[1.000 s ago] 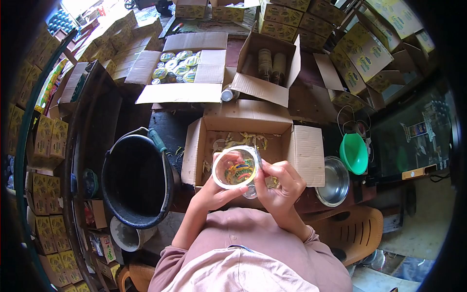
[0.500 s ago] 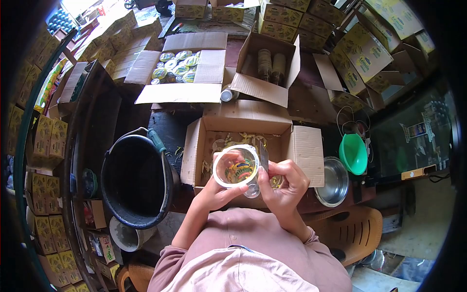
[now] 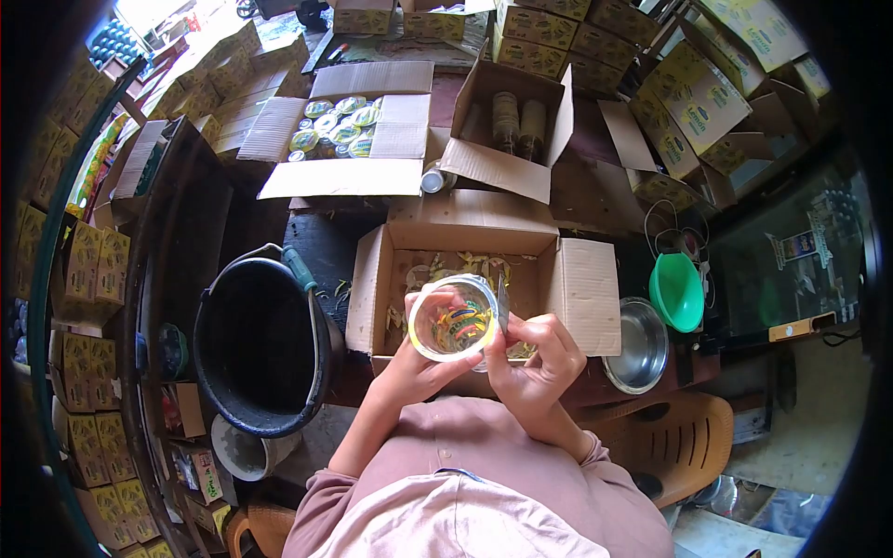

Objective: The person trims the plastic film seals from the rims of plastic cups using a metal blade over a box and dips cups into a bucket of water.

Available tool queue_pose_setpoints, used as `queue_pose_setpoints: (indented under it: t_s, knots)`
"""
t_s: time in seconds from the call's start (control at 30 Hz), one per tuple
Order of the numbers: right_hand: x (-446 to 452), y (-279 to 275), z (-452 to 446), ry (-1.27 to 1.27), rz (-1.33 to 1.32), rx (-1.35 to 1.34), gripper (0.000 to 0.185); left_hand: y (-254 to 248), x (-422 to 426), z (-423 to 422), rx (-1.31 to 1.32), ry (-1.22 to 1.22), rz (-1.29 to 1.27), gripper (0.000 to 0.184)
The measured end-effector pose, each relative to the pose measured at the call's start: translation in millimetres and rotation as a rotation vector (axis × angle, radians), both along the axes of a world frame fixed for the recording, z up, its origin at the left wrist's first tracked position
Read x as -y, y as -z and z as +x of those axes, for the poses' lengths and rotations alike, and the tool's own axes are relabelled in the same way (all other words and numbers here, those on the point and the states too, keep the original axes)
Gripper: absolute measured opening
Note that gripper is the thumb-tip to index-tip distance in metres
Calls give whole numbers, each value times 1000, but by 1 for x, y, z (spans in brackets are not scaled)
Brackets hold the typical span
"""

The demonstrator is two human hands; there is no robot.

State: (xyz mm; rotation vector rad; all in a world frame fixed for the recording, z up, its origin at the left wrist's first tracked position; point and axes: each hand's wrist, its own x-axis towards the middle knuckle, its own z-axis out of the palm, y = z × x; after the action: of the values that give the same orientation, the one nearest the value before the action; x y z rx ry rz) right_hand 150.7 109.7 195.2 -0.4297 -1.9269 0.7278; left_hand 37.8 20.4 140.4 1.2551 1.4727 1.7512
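Note:
A clear plastic cup [image 3: 453, 319] with a pale rim and coloured print is tipped so that its mouth faces me. My left hand [image 3: 414, 365] is wrapped round its left side and underside. At the cup's right rim, my right hand [image 3: 537, 358] pinches a thin dark blade [image 3: 503, 296], which stands upright against the rim. Both hands are above the near side of an open cardboard box [image 3: 474, 223], where yellowish scraps [image 3: 488, 267] lie on the bottom.
A black bucket [image 3: 259, 344] stands at the left, a metal bowl [image 3: 638, 346] and green bowl [image 3: 677, 293] at the right. Behind are a carton of lidded cups [image 3: 342, 127] and a carton of stacked cups [image 3: 507, 121]. A chair [image 3: 684, 442] is at the lower right.
The cup has turned slightly in my left hand. My right hand and the blade moved a little right, then back left along the rim.

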Motion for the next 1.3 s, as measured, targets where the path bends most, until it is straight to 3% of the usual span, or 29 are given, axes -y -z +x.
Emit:
queue_pose_setpoints:
  t_s: [0.2,0.6,0.87,0.97,1.3]
  knots:
    - [-5,-1,-1,3,54,-5,17,-1,1,2,-14,30,-4,65]
    - [-18,-6,1,-121,-87,37,16,-2,6,-7,44,175,-6,67]
    - [-15,-5,1,-56,-7,40,18,-4,5,-8,76,191,26,68]
    - [-14,-4,-1,-34,3,23,18,3,-1,-1,193,133,93,68]
    - [-11,3,-2,-28,-28,-26,18,3,-3,7,206,44,142,67]
